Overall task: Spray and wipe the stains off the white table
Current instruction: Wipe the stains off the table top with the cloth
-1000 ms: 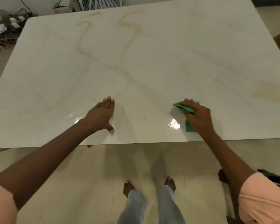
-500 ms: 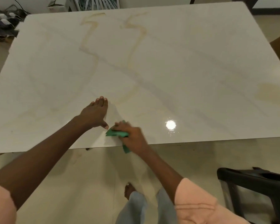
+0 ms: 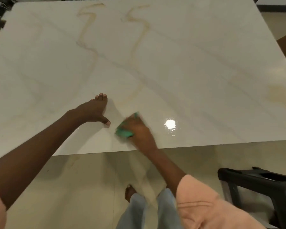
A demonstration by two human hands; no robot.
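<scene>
On table (image 3: 205, 47), two stains (image 3: 89, 30), one cloth (image 3: 123, 132)

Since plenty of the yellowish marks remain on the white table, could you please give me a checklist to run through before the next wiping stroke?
1. Cloth in hand: ok. The right hand grips the green cleaning cloth against the white marble-look table.
2. Bracing: ok. The left hand lies flat on the table, fingers straight.
3. Hands apart: ok, but close; the cloth is just right of the left thumb.
4. Stains cleared: not ok. Two yellowish zigzag streaks at the far side and a yellowish blotch at the right remain.
5. Surface wetted by the far streaks: cannot tell.
6. Spray bottle at hand: cannot tell; none is in view.
</scene>
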